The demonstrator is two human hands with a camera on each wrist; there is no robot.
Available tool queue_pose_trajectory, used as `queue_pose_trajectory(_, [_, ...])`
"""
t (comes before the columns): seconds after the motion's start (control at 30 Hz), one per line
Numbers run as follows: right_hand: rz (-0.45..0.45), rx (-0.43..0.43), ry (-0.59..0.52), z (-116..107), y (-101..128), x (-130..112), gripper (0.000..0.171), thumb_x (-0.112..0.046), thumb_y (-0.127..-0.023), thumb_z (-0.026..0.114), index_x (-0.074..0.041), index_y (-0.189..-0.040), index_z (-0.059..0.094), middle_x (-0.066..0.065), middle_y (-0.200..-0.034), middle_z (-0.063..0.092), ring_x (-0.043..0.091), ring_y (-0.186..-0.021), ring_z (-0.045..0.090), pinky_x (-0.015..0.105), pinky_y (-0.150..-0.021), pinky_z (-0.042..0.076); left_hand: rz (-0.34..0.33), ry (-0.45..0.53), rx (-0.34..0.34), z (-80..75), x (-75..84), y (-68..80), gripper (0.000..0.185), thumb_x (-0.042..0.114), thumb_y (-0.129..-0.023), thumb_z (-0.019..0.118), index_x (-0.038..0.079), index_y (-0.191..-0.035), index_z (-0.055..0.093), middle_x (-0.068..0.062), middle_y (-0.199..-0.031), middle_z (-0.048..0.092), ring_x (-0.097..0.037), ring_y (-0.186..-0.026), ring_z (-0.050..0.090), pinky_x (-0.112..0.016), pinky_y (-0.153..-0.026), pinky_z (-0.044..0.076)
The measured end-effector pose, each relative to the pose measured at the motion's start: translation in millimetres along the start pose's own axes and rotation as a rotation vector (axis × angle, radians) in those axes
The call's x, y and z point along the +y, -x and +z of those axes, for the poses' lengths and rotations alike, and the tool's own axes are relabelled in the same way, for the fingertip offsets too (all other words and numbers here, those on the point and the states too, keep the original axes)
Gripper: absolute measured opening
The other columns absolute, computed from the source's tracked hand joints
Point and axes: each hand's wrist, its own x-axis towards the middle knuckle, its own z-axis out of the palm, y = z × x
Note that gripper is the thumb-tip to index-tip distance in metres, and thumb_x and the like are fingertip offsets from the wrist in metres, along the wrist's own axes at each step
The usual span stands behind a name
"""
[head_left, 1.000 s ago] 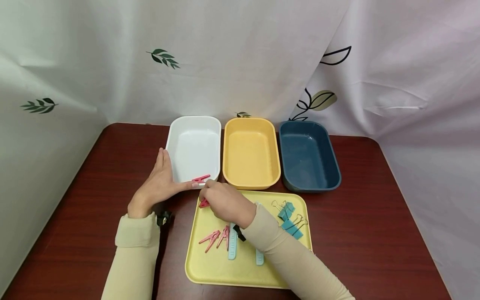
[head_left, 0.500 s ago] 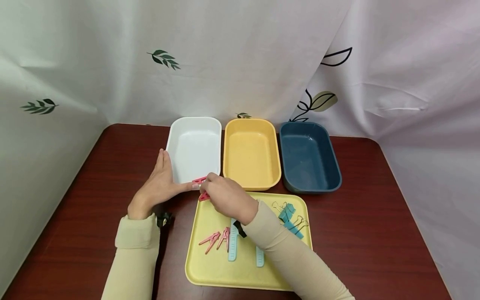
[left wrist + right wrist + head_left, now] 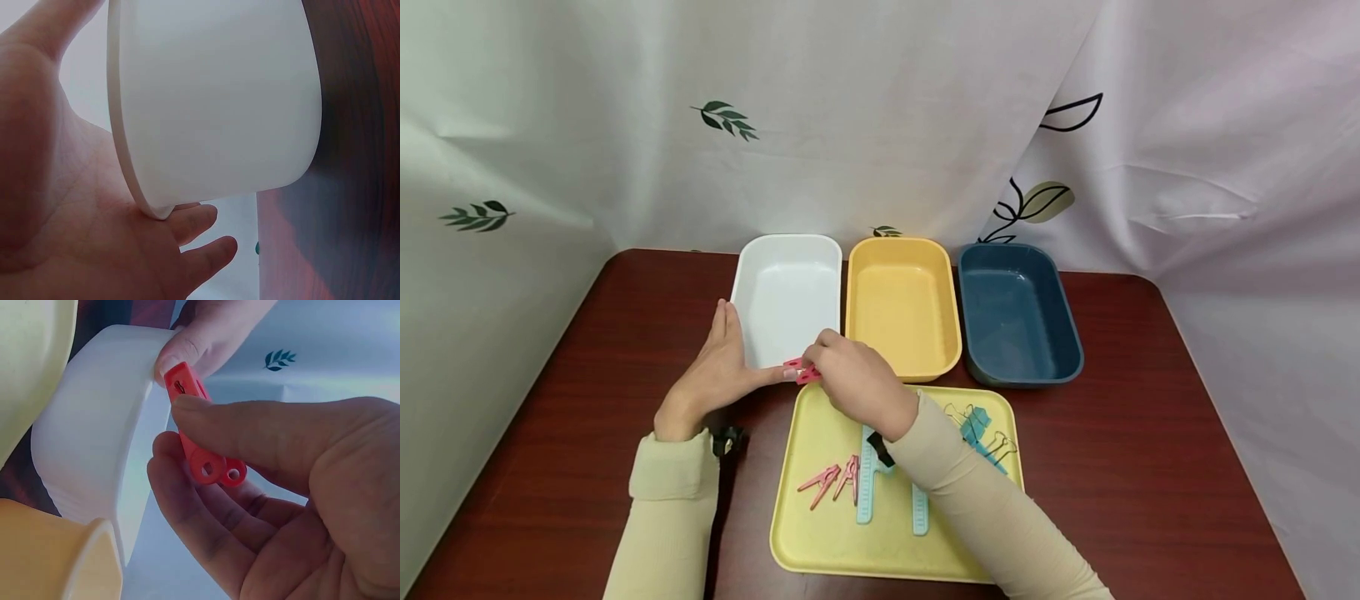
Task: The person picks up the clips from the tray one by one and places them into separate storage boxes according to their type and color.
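**Peg at the rim of the white tub**

Table point(image 3: 587, 400) first: it is carrying three tubs in a row and the yellow tray point(image 3: 820, 550) nearest me. I am bracing the white tub point(image 3: 786, 292) with my left hand point(image 3: 715, 375), fingers straight along its side, thumb at the near corner, gripping nothing. My right hand point(image 3: 857, 387) is pinching the pink clothespin point(image 3: 200, 447) between thumb and curled fingers, right at the tub's near rim, beside my left thumb. I am judging the risks: if my pinch slackens, the peg may be dropping outside onto the table; if I am pushing sideways, the light tub may be sliding against the yellow tub point(image 3: 902, 308). Two more pink pegs point(image 3: 835, 479) are waiting on the tray.
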Motion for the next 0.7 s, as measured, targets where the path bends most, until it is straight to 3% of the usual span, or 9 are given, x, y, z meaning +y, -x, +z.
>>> queue_pose_trajectory(0.43, [0.045,0.056,-0.063,-3,-8,4,0.022,-0.007,-0.095,0.068,-0.006,-0.116,0.072,0.008,-0.112,0.065,0.018,-0.092,0.066,0.028,-0.080,0.055,0.002,-0.001,0.005,-0.2,-0.2,-0.6,0.137,0.058,-0.081,0.077,-0.008,-0.153,-0.019,-0.028,-0.160,-0.023,-0.046,-0.150,-0.008,-0.062,-0.116,0.021])
queue_pose_trajectory(0.7, [0.080,0.074,-0.088,-1,-16,6,0.023,-0.010,-0.094,0.071,-0.007,-0.117,0.073,0.008,-0.111,0.066,0.020,-0.093,0.067,0.030,-0.080,0.055,0.002,-0.001,0.016,-0.4,0.8,-0.7,0.140,0.062,-0.078,0.078,-0.006,-0.153,-0.020,-0.028,-0.160,-0.023,-0.046,-0.150,-0.007,-0.062,-0.116,0.021])
